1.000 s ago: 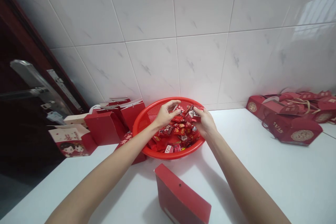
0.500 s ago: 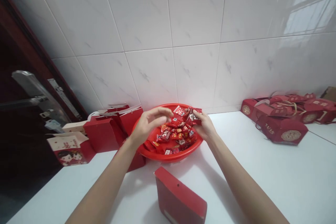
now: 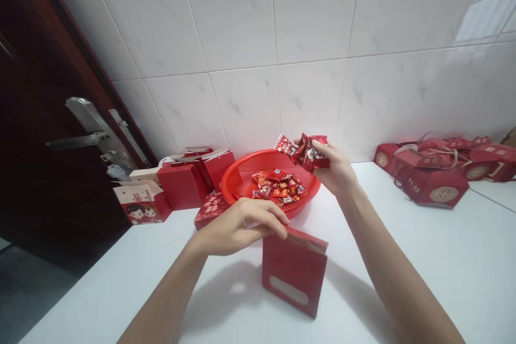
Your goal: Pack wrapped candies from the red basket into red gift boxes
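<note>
Candies in shiny red printed wrappers (image 3: pixel 308 153) are now rising out of the round red plastic basket (image 3: pixel 227 180): your right hand (image 3: pixel 337 169) is holding the bunch above its right edge, fingers clamped on it. Half a second ago both hands were over the basket; now your left hand (image 3: pixel 244 226) is reaching to the upright red cardboard box (image 3: pixel 294 266), fingers touching its upper edge, though I cannot tell whether they are pinching. The box is standing in front of the basket, away from the surface's (image 3: pixel 455 263) back edge. So you are now handling candies and box together, while loose wrapped candies (image 3: pixel 284 185) are lying in the basket.
</note>
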`<state>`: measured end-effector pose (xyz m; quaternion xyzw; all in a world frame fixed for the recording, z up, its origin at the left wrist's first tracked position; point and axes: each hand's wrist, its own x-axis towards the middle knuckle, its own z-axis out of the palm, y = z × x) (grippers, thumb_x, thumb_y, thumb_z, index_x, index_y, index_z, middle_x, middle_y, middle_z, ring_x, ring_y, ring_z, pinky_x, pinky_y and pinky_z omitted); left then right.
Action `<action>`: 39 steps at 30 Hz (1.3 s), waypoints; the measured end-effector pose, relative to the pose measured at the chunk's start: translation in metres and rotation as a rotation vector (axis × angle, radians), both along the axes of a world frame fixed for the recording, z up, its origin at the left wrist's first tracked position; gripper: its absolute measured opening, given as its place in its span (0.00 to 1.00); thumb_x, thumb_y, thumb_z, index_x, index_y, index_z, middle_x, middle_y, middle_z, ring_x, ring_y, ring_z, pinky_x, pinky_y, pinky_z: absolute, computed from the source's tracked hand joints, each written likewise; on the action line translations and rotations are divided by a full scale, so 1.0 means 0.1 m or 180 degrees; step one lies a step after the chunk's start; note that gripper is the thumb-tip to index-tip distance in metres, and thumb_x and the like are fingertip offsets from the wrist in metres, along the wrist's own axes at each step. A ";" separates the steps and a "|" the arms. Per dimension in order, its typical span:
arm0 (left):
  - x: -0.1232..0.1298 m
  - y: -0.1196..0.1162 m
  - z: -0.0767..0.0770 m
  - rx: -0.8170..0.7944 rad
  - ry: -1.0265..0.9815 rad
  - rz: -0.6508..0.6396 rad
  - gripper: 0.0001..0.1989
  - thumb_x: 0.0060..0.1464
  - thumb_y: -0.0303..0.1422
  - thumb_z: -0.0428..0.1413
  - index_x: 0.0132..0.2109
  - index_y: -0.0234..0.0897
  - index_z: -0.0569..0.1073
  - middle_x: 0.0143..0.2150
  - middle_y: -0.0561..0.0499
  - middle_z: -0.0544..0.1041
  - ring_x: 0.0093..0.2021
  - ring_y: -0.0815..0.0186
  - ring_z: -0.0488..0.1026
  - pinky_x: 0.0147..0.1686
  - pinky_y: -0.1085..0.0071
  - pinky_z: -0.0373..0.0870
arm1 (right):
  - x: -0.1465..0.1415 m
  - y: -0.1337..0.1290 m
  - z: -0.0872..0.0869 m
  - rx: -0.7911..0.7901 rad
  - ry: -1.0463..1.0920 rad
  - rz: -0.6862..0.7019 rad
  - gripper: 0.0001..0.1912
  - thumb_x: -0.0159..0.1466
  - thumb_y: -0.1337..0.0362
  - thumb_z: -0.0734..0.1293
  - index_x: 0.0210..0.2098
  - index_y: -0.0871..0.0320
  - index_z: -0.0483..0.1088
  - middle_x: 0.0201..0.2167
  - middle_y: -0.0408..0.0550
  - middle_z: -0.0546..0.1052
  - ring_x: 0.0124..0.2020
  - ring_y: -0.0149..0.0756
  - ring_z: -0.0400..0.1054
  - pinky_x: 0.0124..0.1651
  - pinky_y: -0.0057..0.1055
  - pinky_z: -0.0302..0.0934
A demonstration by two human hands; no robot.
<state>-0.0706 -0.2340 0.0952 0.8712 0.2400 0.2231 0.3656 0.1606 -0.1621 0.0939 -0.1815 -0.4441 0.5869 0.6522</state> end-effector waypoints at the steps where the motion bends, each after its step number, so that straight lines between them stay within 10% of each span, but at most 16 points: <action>1: 0.02 0.00 -0.02 -0.0028 -0.0074 0.0033 0.14 0.63 0.28 0.52 0.40 0.39 0.83 0.44 0.44 0.81 0.40 0.63 0.78 0.38 0.70 0.73 | 0.04 -0.06 0.05 0.0108 -0.0099 -0.0027 0.09 0.58 0.61 0.73 0.37 0.57 0.76 0.39 0.48 0.83 0.40 0.38 0.77 0.45 0.35 0.73; 11: 0.16 -0.07 -0.16 -0.0133 -0.0052 0.0895 0.09 0.56 0.32 0.62 0.44 0.39 0.83 0.40 0.49 0.83 0.38 0.64 0.78 0.38 0.71 0.73 | 0.40 -0.63 0.37 0.0753 -0.1539 0.0139 0.09 0.62 0.59 0.73 0.35 0.56 0.71 0.28 0.43 0.76 0.26 0.33 0.72 0.27 0.28 0.69; 20: 0.24 -0.19 -0.11 0.0377 -0.0426 0.1098 0.09 0.56 0.31 0.61 0.28 0.37 0.79 0.28 0.52 0.80 0.30 0.66 0.75 0.33 0.71 0.71 | 0.44 -0.91 0.47 0.1167 -0.2310 0.0774 0.08 0.65 0.60 0.71 0.37 0.58 0.72 0.33 0.47 0.77 0.29 0.32 0.73 0.28 0.27 0.71; 26: 0.09 -0.19 0.02 0.1254 -0.0397 0.0931 0.05 0.57 0.28 0.61 0.32 0.38 0.79 0.30 0.51 0.80 0.32 0.66 0.74 0.38 0.67 0.71 | 0.39 -0.92 0.47 0.1304 -0.2280 0.0572 0.07 0.66 0.61 0.70 0.37 0.58 0.71 0.36 0.48 0.77 0.29 0.31 0.72 0.28 0.26 0.70; 39: 0.14 -0.27 0.03 0.1326 0.0515 0.0637 0.14 0.46 0.38 0.68 0.37 0.38 0.75 0.36 0.51 0.76 0.40 0.60 0.72 0.43 0.65 0.69 | 0.16 -0.97 0.48 0.2085 -0.3876 0.0963 0.04 0.68 0.70 0.63 0.37 0.59 0.69 0.29 0.43 0.76 0.27 0.28 0.65 0.29 0.26 0.58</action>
